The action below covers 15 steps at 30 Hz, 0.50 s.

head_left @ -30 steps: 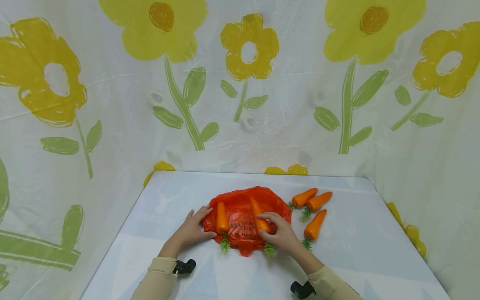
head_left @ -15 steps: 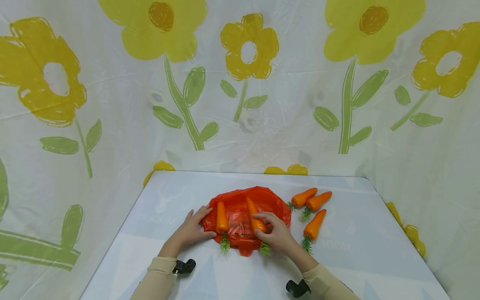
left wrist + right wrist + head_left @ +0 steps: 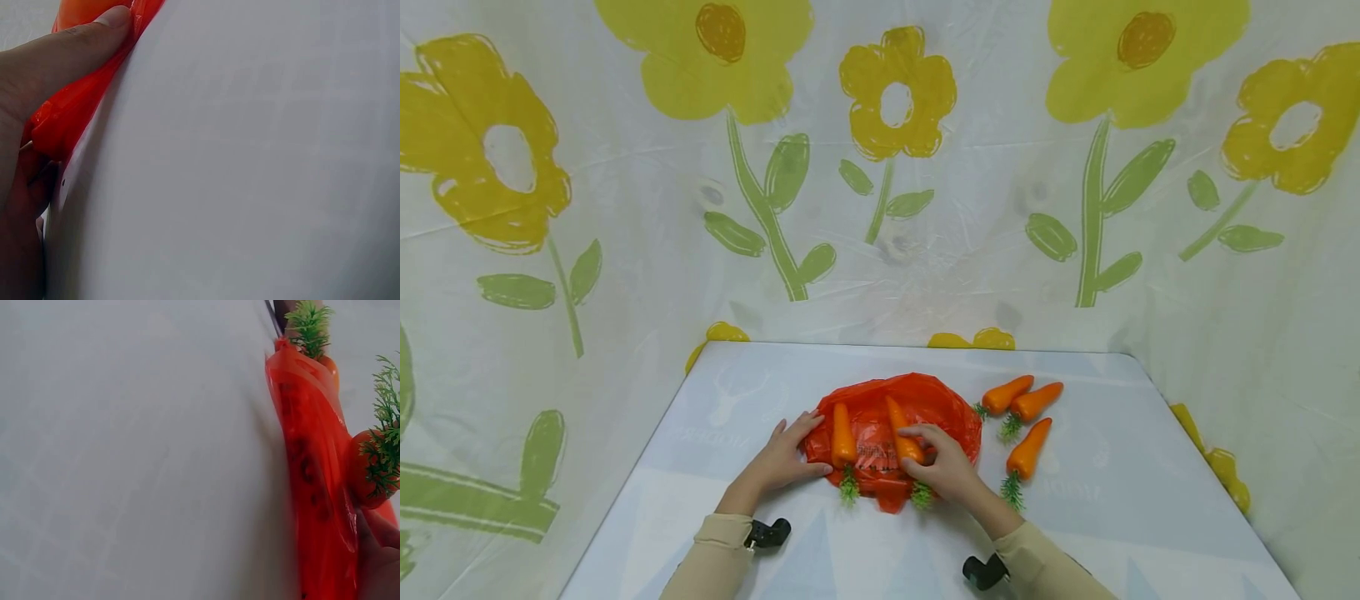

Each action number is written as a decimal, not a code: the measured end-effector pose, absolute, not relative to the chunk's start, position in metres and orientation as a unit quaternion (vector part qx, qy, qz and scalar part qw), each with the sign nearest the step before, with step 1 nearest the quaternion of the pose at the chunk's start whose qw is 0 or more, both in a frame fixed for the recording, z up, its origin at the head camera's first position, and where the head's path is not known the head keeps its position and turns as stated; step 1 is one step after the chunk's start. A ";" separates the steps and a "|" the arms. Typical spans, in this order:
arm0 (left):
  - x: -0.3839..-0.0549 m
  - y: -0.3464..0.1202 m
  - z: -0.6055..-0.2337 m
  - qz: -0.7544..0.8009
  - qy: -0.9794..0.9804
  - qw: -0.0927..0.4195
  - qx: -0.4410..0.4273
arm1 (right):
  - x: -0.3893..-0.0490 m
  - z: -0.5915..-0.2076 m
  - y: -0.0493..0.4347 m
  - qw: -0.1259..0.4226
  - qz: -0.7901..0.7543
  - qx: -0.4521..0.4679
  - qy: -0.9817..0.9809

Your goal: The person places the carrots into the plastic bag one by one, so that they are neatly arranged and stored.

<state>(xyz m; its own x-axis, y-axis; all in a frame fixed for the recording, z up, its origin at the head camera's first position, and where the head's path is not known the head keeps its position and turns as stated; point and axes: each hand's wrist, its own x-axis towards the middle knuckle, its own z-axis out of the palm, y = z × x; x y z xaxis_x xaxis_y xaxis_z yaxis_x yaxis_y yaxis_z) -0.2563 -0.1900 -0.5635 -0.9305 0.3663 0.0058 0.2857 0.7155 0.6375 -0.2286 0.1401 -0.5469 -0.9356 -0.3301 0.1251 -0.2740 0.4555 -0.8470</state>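
Note:
A red plastic bag [image 3: 943,408] lies spread on the table with dark print on it. One toy carrot [image 3: 842,433] with a green leafy top rests on its left part. My left hand [image 3: 782,461] holds the bag's left edge; in the left wrist view its thumb lies over the red plastic [image 3: 75,122]. Between thumb and fingers, my right hand [image 3: 951,469] grips a second toy carrot [image 3: 897,417] over the middle of the bag, tip pointing away and leaves toward me. In the right wrist view this carrot's thick end [image 3: 365,469] shows beside the bag.
Right of the bag lie three more toy carrots: one at the back [image 3: 1008,395], one beside it [image 3: 1037,402] and one nearer [image 3: 1030,450]. The white table [image 3: 1112,533] meets a flower-printed curtain [image 3: 977,208] at the back and sides.
My right hand has slid left with the carrot it grips, bringing it nearer the carrot on the bag's left part. The left hand stays in place at the bag's edge.

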 end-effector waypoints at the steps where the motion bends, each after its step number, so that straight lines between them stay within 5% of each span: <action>1: -0.256 -0.190 -0.563 0.332 0.925 0.060 0.177 | -0.229 -0.547 0.139 0.028 -0.490 -0.177 0.853; 15: -0.258 -0.191 -0.566 0.327 0.928 0.065 0.168 | -0.232 -0.550 0.126 0.029 -0.495 -0.189 0.848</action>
<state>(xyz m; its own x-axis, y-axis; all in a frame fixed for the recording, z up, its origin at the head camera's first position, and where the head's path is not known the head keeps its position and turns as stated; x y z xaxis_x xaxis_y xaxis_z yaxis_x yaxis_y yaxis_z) -0.2580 -0.1908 -0.5658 -0.9348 0.3550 -0.0105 0.2701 0.7298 0.6280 -0.2321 0.1265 -0.5504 -0.9270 -0.3492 0.1369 -0.2910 0.4392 -0.8499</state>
